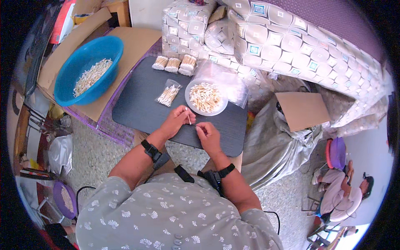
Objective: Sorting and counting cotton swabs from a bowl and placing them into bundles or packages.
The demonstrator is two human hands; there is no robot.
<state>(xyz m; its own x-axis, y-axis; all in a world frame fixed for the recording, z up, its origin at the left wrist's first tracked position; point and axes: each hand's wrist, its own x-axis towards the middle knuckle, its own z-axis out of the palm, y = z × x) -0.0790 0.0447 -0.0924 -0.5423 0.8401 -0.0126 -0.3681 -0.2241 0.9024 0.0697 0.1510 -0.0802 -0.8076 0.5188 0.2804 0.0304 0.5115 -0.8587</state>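
My left hand (178,119) pinches a cotton swab (188,117) above the near part of a dark tabletop (139,102). Beside it, my right hand (208,136) is closed with thumb and fingers together; whether anything tiny is in them cannot be made out. Just beyond both hands stands a white bowl (190,106) heaped with loose cotton swabs (205,97). To its left lies a small clear bag of cotton swabs (168,95). Several bundles of swabs (172,65) sit along the far edge. Clear plastic bags (235,89) lie by the bowl's right side.
At the left, a blue basin (62,89) of swabs stands on cardboard (131,41). Patterned cushions (287,46) line the far side. Grey cloth (266,146) and a cardboard piece (302,110) are at the right. Another person (343,196) sits far right near a purple basin (338,153).
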